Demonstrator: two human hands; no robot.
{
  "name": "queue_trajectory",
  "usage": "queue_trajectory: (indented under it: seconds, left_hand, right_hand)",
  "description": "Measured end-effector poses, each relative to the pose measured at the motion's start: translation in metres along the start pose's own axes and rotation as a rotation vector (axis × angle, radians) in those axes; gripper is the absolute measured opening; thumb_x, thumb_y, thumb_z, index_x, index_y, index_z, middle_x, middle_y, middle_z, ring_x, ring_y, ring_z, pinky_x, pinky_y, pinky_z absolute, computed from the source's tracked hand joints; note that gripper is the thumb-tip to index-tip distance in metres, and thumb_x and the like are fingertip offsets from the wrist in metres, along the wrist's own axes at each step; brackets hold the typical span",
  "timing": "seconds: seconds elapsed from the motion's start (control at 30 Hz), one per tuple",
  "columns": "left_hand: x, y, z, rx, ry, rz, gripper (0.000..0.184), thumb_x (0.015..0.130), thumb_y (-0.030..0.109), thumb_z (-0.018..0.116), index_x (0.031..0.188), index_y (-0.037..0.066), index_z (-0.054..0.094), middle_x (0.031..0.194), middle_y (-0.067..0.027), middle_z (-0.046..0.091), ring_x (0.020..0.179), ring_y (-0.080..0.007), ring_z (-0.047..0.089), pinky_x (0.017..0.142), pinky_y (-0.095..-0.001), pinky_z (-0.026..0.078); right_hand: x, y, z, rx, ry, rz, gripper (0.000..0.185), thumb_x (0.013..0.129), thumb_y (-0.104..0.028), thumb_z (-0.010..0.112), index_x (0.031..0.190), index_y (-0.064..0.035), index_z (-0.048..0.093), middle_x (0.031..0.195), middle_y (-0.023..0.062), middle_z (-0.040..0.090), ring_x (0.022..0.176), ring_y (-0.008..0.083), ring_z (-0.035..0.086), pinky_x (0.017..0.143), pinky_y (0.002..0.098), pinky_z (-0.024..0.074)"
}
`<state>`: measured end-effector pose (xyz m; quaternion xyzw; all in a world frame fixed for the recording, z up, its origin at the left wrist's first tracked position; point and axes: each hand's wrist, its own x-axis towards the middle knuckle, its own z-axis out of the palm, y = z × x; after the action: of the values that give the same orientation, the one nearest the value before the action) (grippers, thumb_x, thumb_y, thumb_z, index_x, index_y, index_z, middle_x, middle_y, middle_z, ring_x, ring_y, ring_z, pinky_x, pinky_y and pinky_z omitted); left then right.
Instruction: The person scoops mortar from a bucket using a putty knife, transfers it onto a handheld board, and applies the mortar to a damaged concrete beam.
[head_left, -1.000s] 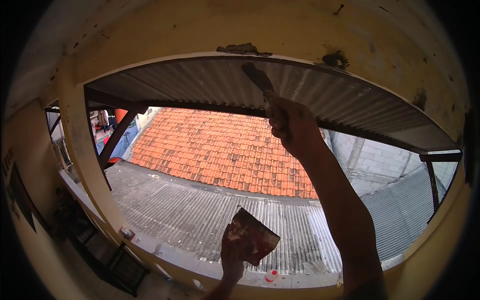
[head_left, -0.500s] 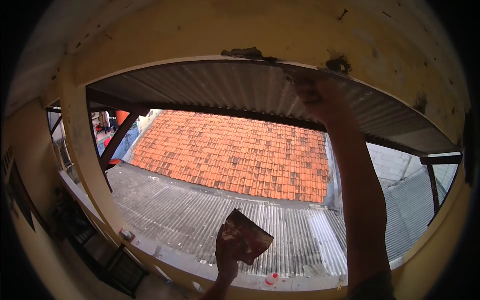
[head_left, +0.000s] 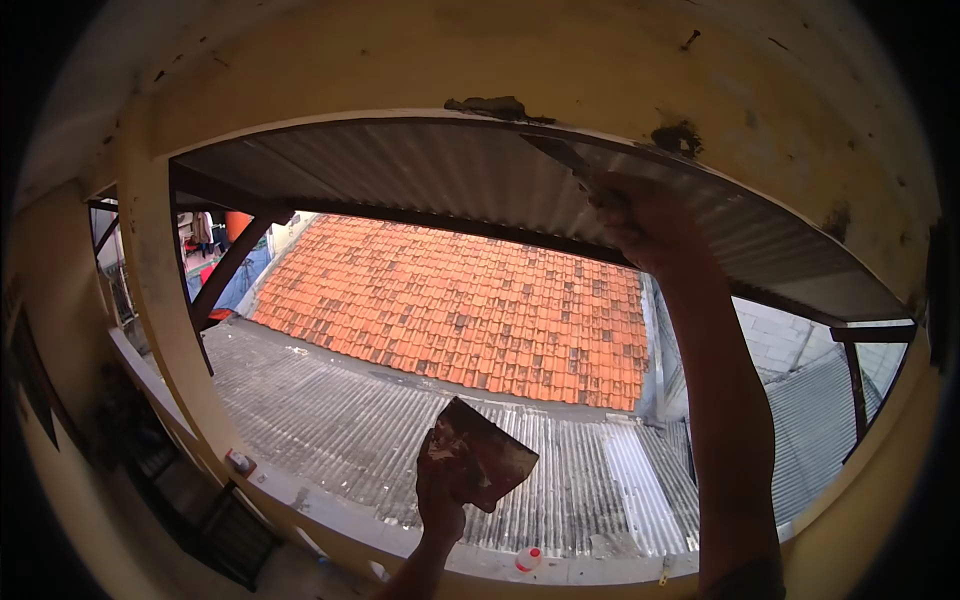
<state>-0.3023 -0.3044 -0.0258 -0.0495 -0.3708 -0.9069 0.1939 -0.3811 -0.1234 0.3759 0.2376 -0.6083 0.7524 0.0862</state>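
Observation:
Raised at upper right, my right hand (head_left: 645, 222) is closed around the handle of a putty knife (head_left: 556, 155). Its dark blade points up and left, just under the lower edge of the yellow beam (head_left: 360, 75). Dark patches, one of them a rough grey lump (head_left: 490, 106), mark the beam near the blade. Lower down, my left hand (head_left: 440, 505) grips a flat, reddish-brown square board (head_left: 490, 455) with pale smears on its face. The fingers of this hand are partly hidden by the board.
A ledge (head_left: 600, 570) runs below, bearing a small bottle with a red cap (head_left: 528, 559) and a small container (head_left: 240, 461). Beyond lie a corrugated roof (head_left: 330, 410) and orange roof tiles (head_left: 450, 300). A dark chair (head_left: 235, 540) stands at lower left.
The putty knife's blade has come into clearer view as my right hand turned and lowered slightly. My left hand and the board shifted a little left and up; the view moved slightly too.

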Motion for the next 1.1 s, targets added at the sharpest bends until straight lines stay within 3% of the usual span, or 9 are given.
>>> queue_trajectory:
  seconds: [0.2,0.3,0.43,0.53,0.77,0.83,0.93,1.0,1.1]
  left_hand:
    - [0.005,-0.019,-0.007,0.06,0.021,0.046,0.04,0.101,0.019,0.055,0.139,0.008,0.049,0.119,-0.0047,0.06,0.105,-0.015,0.063,0.084,-0.0303,0.057]
    - [-0.003,0.004,0.003,0.039,0.001,0.039,0.045,0.098,0.017,0.058,0.141,0.007,0.048,0.12,-0.0057,0.06,0.105,-0.0156,0.063,0.086,-0.0322,0.057]
    - [-0.005,0.007,-0.019,0.088,-0.008,0.059,0.044,0.099,0.017,0.055,0.142,0.006,0.047,0.122,-0.0062,0.06,0.105,-0.0159,0.064,0.088,-0.0333,0.058]
    - [-0.009,0.017,-0.019,-0.022,0.038,0.031,0.046,0.095,0.015,0.056,0.139,0.002,0.051,0.127,-0.0081,0.057,0.115,-0.0174,0.059,0.094,-0.0319,0.053]
    - [-0.006,0.017,-0.019,0.033,0.009,0.029,0.049,0.095,0.013,0.056,0.143,0.003,0.047,0.127,-0.0077,0.058,0.113,-0.0156,0.06,0.092,-0.031,0.054]
    - [-0.008,0.016,-0.016,0.038,-0.007,0.02,0.05,0.095,0.012,0.056,0.143,0.003,0.047,0.127,-0.0075,0.058,0.113,-0.0154,0.06,0.092,-0.031,0.054]
    - [-0.008,0.016,-0.006,-0.018,-0.031,0.021,0.043,0.097,0.013,0.054,0.139,0.004,0.049,0.126,-0.0069,0.057,0.112,-0.0145,0.059,0.092,-0.031,0.054]
    - [0.006,0.001,-0.015,-0.05,-0.088,0.065,0.038,0.107,0.02,0.048,0.143,0.008,0.047,0.125,-0.0073,0.06,0.111,-0.0182,0.063,0.089,-0.0342,0.059]
    - [0.04,0.014,0.001,-0.106,-0.082,0.054,0.031,0.111,0.027,0.043,0.136,0.009,0.05,0.122,-0.0067,0.061,0.108,-0.0179,0.064,0.088,-0.0356,0.06]
  right_hand:
    - [0.037,0.013,0.026,0.099,-0.094,0.007,0.012,0.096,-0.006,0.065,0.098,0.0053,0.064,0.078,0.0104,0.063,0.052,0.0081,0.047,0.042,0.0218,0.0313]
    - [0.05,0.0,0.026,0.117,-0.114,-0.008,0.01,0.097,-0.005,0.061,0.098,0.0052,0.062,0.079,0.011,0.062,0.052,0.0071,0.045,0.04,0.0215,0.0296]
    - [0.053,-0.024,0.009,0.24,-0.212,0.099,0.008,0.098,-0.002,0.057,0.1,0.005,0.058,0.083,0.012,0.06,0.052,0.0042,0.042,0.039,0.0185,0.0255]
    - [0.042,-0.036,0.004,0.306,-0.137,0.111,0.008,0.099,-0.002,0.055,0.101,0.0056,0.055,0.087,0.0128,0.058,0.053,0.0026,0.04,0.038,0.0165,0.0239]
    - [0.039,-0.057,-0.039,0.18,-0.107,0.114,0.011,0.1,-0.003,0.055,0.104,0.0072,0.054,0.089,0.0126,0.057,0.053,0.0027,0.039,0.037,0.0167,0.0254]
    - [0.038,-0.061,-0.051,0.113,-0.135,0.098,0.022,0.101,-0.01,0.059,0.112,0.0091,0.057,0.087,0.0117,0.06,0.05,0.0015,0.041,0.036,0.0151,0.0258]
    - [0.022,-0.066,-0.048,0.132,0.085,0.132,0.017,0.1,-0.005,0.058,0.11,0.0076,0.057,0.085,0.0121,0.058,0.051,0.0035,0.045,0.036,0.0163,0.0277]
    - [0.022,-0.059,-0.055,0.045,0.062,0.096,0.016,0.099,-0.006,0.059,0.109,0.0068,0.058,0.084,0.0123,0.059,0.051,0.0038,0.046,0.035,0.0161,0.0285]
    - [0.004,-0.046,-0.043,-0.081,-0.014,0.051,0.014,0.099,-0.008,0.06,0.105,0.0052,0.06,0.083,0.0129,0.06,0.05,0.0043,0.047,0.035,0.0162,0.0297]
